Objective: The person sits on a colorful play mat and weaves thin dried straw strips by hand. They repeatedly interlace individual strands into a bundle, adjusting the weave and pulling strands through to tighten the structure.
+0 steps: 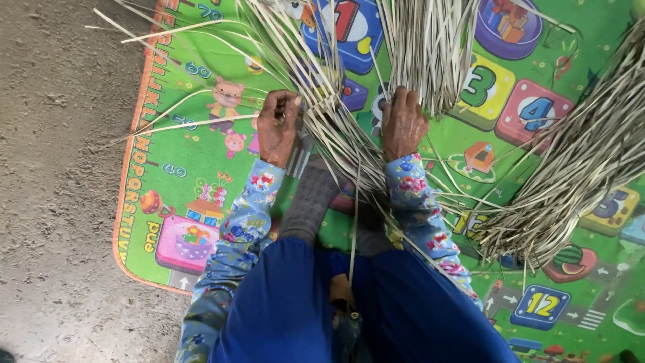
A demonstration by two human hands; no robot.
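Observation:
My left hand (278, 125) is closed on a few pale dried reed strips (329, 114) that cross in front of me. On the other side, my right hand (403, 124) grips more of the same strips. The strips fan out from between my hands toward the top and lie interlaced over my grey-socked foot (310, 198). Both my sleeves are blue with a flower print.
A green children's play mat (188, 195) with coloured pictures lies under everything. A thick bundle of loose strips (571, 168) lies at the right, another bundle (430, 47) at the top. Bare grey ground (54, 202) borders the mat's left edge.

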